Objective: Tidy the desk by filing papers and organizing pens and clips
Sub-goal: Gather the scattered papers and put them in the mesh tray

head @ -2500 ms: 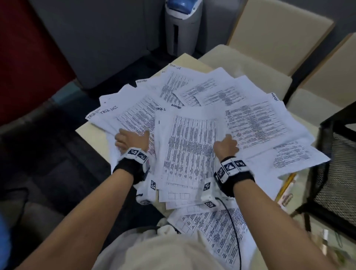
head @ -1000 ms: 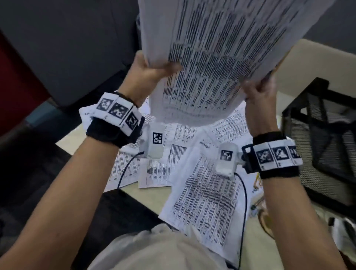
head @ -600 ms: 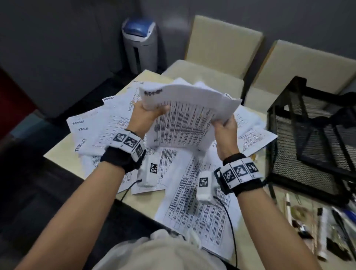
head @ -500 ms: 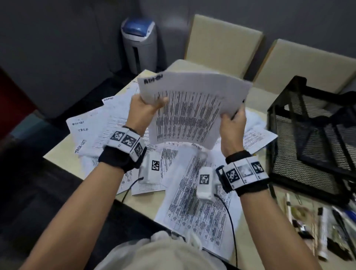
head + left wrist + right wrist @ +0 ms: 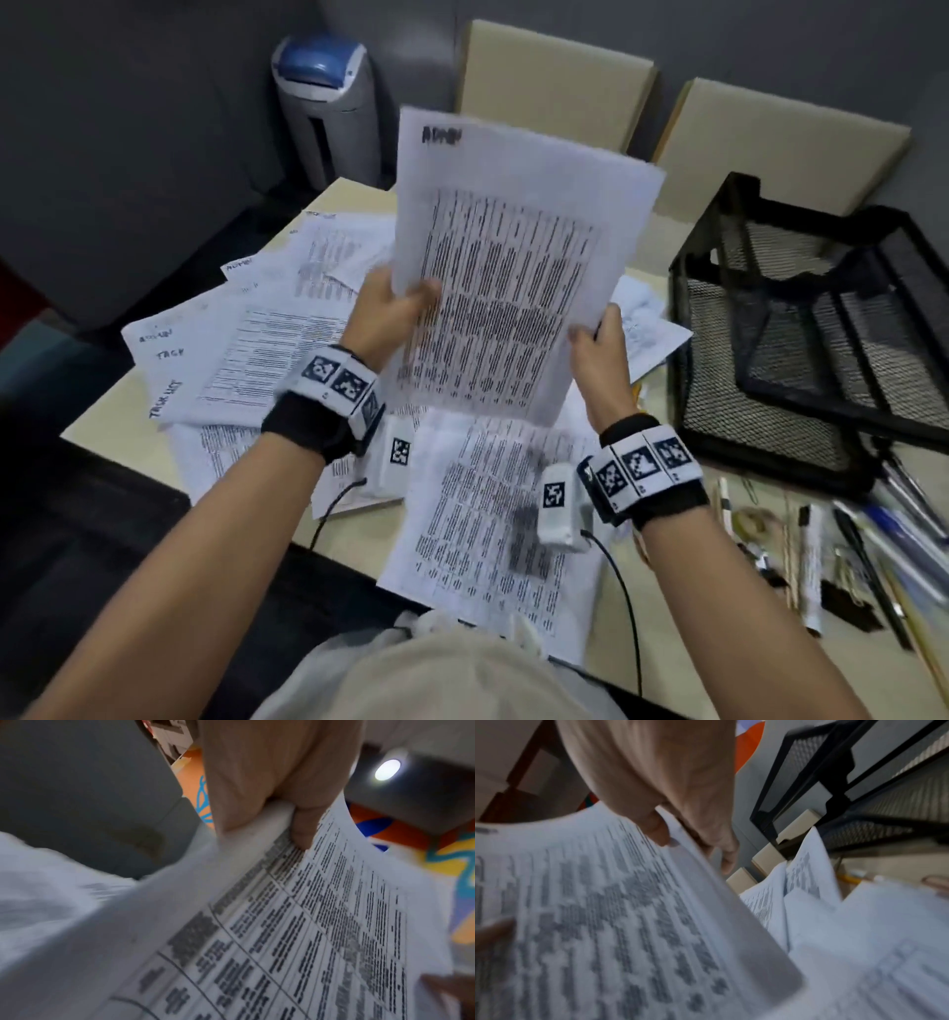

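Above the desk I hold a stack of printed papers point(image 5: 508, 277) upright. My left hand point(image 5: 390, 313) grips its left edge, thumb on the front; the left wrist view shows thumb and fingers pinching the stack of papers point(image 5: 308, 923). My right hand point(image 5: 598, 344) grips the lower right edge, thumb over the stack of papers point(image 5: 603, 912). Many loose sheets point(image 5: 257, 354) lie spread over the desk point(image 5: 97, 416) below. Pens and clips point(image 5: 842, 545) lie scattered at the right, in front of a black mesh organizer point(image 5: 821, 334).
The black mesh organizer point(image 5: 859, 791) stands close to my right hand. Two beige chairs point(image 5: 554, 87) stand behind the desk, with a grey and blue bin point(image 5: 328, 103) on the floor at the back left. Wrist camera cables hang over the near sheets.
Both hands gathered sheets from the desk and lifted them. Since half a second ago the stack has turned from lying wide to standing tall, its headed end up.
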